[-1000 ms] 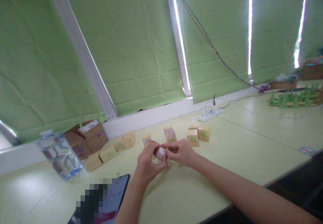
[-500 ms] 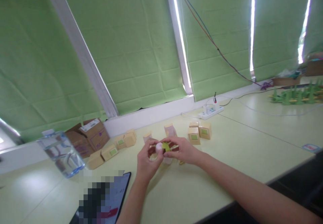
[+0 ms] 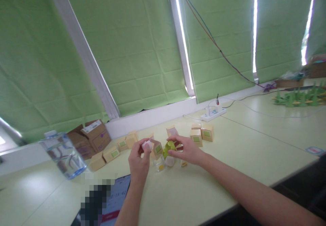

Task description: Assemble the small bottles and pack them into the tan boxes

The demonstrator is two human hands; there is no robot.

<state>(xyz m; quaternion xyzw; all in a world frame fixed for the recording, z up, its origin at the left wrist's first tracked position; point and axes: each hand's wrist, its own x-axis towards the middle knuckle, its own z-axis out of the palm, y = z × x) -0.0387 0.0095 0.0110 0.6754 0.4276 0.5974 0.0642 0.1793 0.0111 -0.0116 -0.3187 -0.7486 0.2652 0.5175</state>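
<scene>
My left hand [image 3: 139, 158] pinches a small pale pink-white rounded piece [image 3: 147, 146] between thumb and fingers. To its right, my right hand [image 3: 187, 150] has its fingertips closed on a yellow-green leaf-shaped piece [image 3: 168, 148]. The two pieces are apart. On the table below them stand a small clear cup [image 3: 159, 164] with something yellow in it and a whitish rounded lump [image 3: 170, 161]. A small yellow piece [image 3: 183, 164] lies under my right hand. Just behind my hands is a small tan box [image 3: 157, 148] with a green label, partly covered.
Several small tan boxes [image 3: 111, 153] stand left, and more boxes [image 3: 196, 138] stand right. A large water bottle [image 3: 65, 156], a cardboard box [image 3: 95, 136] and a phone-like screen [image 3: 115, 197] are at left. Behind lies a power strip [image 3: 213, 114]; green spiky pieces [image 3: 299, 97] are far right.
My hands have separated. The left moved left with the pink-white piece, while the right kept the yellow-green piece. The clear cup and the tan box behind are now uncovered.
</scene>
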